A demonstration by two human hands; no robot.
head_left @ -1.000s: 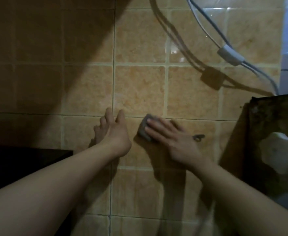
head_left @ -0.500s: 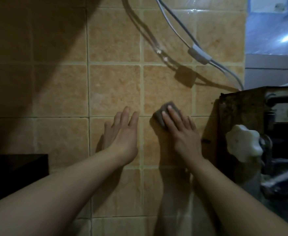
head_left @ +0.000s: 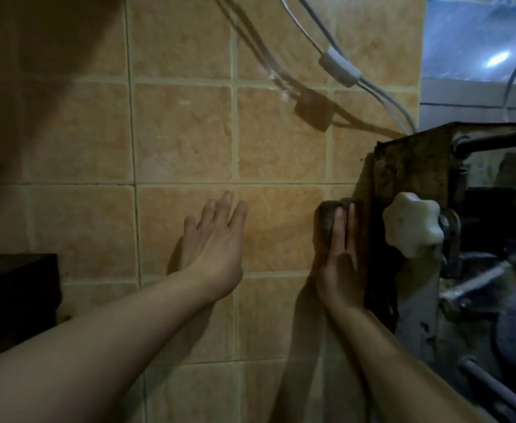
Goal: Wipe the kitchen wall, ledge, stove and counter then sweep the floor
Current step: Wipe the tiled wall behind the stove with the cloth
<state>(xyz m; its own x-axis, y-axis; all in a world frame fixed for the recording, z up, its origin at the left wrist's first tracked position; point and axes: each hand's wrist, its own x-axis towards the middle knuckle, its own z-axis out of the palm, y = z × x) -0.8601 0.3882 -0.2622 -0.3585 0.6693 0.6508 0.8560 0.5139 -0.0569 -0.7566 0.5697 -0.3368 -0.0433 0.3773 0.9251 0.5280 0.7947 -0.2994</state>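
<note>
Dark grey scouring pad (head_left: 327, 219): right of frame centre, pressed against the tan tiled wall (head_left: 183, 132) under the straight fingers of the right hand (head_left: 340, 267), just beside the rusty dark metal bracket (head_left: 409, 178) carrying a white lobed plastic knob (head_left: 413, 228). Left hand (head_left: 215, 239): centre frame, fingers straight, released, palm toward the tiles. White cables with a grey clip (head_left: 340, 67): upper right, against the wall.

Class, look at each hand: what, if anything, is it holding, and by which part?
The right hand presses a small dark grey scrubbing pad against the tan tiled wall, straight fingers over its outer face. The left hand holds nothing.
</note>
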